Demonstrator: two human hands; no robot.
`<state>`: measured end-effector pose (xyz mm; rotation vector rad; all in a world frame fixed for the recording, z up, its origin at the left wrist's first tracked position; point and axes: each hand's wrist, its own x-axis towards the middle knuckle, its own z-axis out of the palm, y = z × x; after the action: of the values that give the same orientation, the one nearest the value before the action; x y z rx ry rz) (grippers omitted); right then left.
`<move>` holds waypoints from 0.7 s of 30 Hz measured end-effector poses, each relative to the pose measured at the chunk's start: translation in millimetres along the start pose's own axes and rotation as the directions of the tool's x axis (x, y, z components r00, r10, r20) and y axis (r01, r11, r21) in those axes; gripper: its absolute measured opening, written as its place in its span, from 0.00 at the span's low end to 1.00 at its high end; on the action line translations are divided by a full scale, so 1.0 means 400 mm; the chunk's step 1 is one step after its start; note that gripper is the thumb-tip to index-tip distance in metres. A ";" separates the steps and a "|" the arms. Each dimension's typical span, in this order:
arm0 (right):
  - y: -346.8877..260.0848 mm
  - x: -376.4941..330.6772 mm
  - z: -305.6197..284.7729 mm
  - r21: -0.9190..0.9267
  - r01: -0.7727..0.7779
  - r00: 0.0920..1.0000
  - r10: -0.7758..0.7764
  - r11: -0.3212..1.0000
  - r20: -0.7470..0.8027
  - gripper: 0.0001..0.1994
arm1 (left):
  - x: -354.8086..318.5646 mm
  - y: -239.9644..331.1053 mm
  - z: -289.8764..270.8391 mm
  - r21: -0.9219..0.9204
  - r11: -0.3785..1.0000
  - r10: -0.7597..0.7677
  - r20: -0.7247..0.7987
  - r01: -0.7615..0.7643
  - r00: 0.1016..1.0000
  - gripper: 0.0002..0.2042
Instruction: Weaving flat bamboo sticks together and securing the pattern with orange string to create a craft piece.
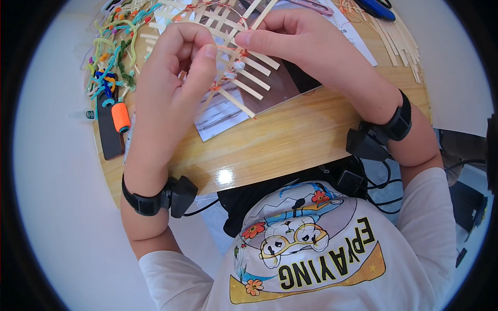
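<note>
A lattice of crossed pale wooden strips (251, 88), bound at its crossings with orange-red thread, is held up over the table. Its far part runs past the upper edge of the picture. My right hand (288, 36) grips it from the right, thumb on top and fingers curled at the strips. To the left of the lattice, my left hand (181, 67) is closed, with thumb and forefinger pinched together. What lies between those fingertips is too small to make out. Small white beads or knots (238, 66) sit along the near side of the lattice.
Left on the wooden table (270, 140) lie a tangle of coloured pipe cleaners (122, 46), an orange thread spool (121, 117) and a dark flat slab (110, 137). Printed sheets (220, 116) lie beneath the lattice. Loose wooden strips (402, 44) and a blue-handled tool (376, 9) are far right.
</note>
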<state>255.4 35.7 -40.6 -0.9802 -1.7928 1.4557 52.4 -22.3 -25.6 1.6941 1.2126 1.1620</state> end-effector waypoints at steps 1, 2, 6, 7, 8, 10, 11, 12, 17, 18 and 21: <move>0.002 0.000 -0.001 -0.011 0.005 1.000 -0.005 1.000 -0.010 0.21 | 0.000 -0.001 0.001 0.042 0.999 0.008 0.008 -0.008 1.000 0.03; 0.004 0.000 -0.003 -0.019 -0.004 1.000 0.004 1.000 -0.005 0.21 | -0.001 0.000 0.001 0.049 0.999 0.012 -0.016 -0.012 1.000 0.03; 0.009 0.003 -0.003 -0.048 -0.022 1.000 0.021 0.999 -0.006 0.20 | 0.006 0.003 -0.009 0.022 0.998 0.054 -0.132 -0.052 0.990 0.06; 0.009 0.003 -0.002 -0.055 -0.021 1.000 0.020 0.998 -0.010 0.20 | 0.010 0.003 -0.014 0.004 0.996 0.085 -0.170 -0.085 0.982 0.07; 0.009 0.004 -0.001 -0.058 -0.015 1.000 0.015 0.998 -0.003 0.20 | 0.012 0.005 -0.021 0.053 0.994 0.100 -0.206 -0.091 0.973 0.08; 0.006 0.005 0.000 -0.068 -0.052 0.999 0.052 0.996 0.002 0.20 | 0.016 0.008 -0.038 0.152 0.982 0.149 -0.279 -0.109 0.949 0.10; 0.005 0.004 -0.002 -0.092 -0.011 1.000 0.012 0.996 0.014 0.20 | 0.021 0.005 -0.041 0.212 0.969 0.195 -0.333 -0.128 0.923 0.09; 0.005 0.004 -0.005 -0.122 -0.018 1.000 0.020 0.992 0.018 0.20 | 0.023 0.003 -0.046 0.244 0.963 0.202 -0.373 -0.115 0.906 0.08; 0.019 0.006 -0.015 -0.219 0.004 1.000 0.001 0.976 0.024 0.20 | 0.032 -0.007 -0.077 0.381 0.922 0.272 -0.504 -0.072 0.820 0.05; 0.022 0.005 -0.013 -0.235 0.009 1.000 -0.004 0.972 0.022 0.20 | 0.032 -0.008 -0.086 0.380 0.921 0.282 -0.517 -0.079 0.808 0.05; 0.021 0.001 -0.008 -0.266 0.043 0.998 -0.028 0.963 0.062 0.20 | 0.022 -0.005 -0.109 0.396 0.915 0.311 -0.573 -0.077 0.758 0.04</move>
<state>259.3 38.5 -48.0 -1.0397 -2.0785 1.2527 11.6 -10.7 -11.5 1.7784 1.7632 1.8341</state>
